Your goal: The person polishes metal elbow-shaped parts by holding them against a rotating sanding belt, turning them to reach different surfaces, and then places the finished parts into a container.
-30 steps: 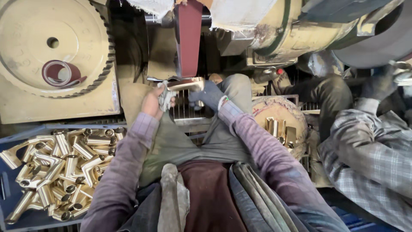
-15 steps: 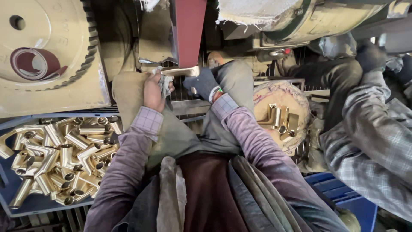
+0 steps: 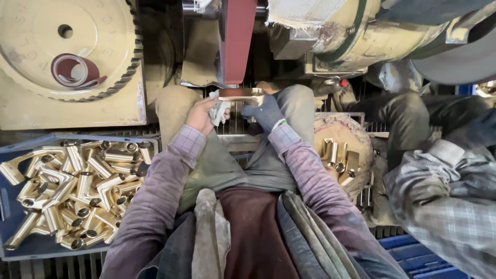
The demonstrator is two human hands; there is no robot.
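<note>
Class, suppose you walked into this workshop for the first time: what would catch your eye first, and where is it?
Probably the heap of shiny brass fittings in the blue tray at lower left. Then, top centre, the dark red sanding belt, with the left hand and gloved right hand holding a brass piece beneath it.

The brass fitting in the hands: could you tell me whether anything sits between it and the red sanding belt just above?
Nothing visible does. The brass fitting, held by the left hand through a rag and by the gloved right hand, sits right under the sanding belt.
</note>
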